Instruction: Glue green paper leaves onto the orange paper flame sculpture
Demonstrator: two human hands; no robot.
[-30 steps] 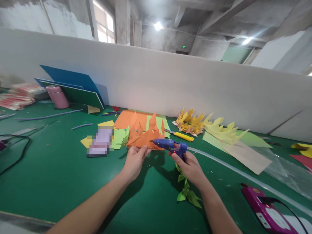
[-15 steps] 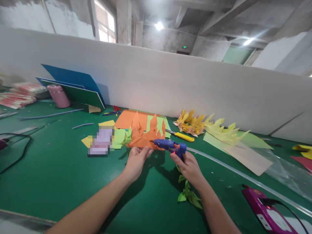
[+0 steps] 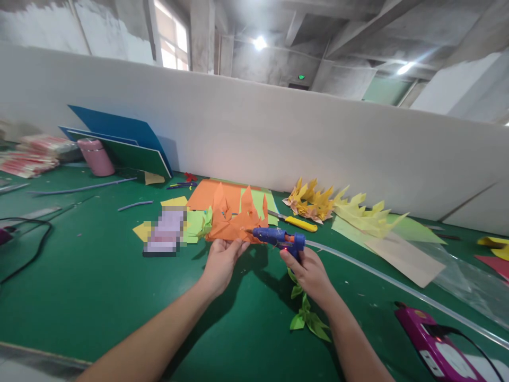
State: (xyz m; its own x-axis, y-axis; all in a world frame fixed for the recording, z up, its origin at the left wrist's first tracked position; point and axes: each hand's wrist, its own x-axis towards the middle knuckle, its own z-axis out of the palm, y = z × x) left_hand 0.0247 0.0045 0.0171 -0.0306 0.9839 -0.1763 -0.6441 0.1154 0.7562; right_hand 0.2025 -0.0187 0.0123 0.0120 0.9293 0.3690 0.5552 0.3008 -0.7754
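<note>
My left hand [image 3: 221,263] pinches the lower edge of an orange folded paper piece with pointed petals [image 3: 235,217], held just above the green table [image 3: 99,286]. My right hand [image 3: 309,274] is wrapped round the handle of a blue hot glue gun [image 3: 280,238]. Its nozzle points left at the orange paper's lower right edge, and a clear glue stick [image 3: 397,287] trails from its back to the right. A green folded paper leaf piece [image 3: 306,313] lies under my right wrist.
Orange and green paper sheets [image 3: 207,193], a yellow-handled cutter [image 3: 296,222], yellow paper flowers [image 3: 314,201] and pale sheets [image 3: 401,246] lie behind. A pink cup [image 3: 95,157] and leaning boards [image 3: 119,140] stand far left; a black cable [image 3: 27,249] at left; a magenta device [image 3: 433,339] at lower right.
The orange paper piece has turned slightly in my left hand, its points shifting. The glue gun nozzle stays at its edge, barely moved.
</note>
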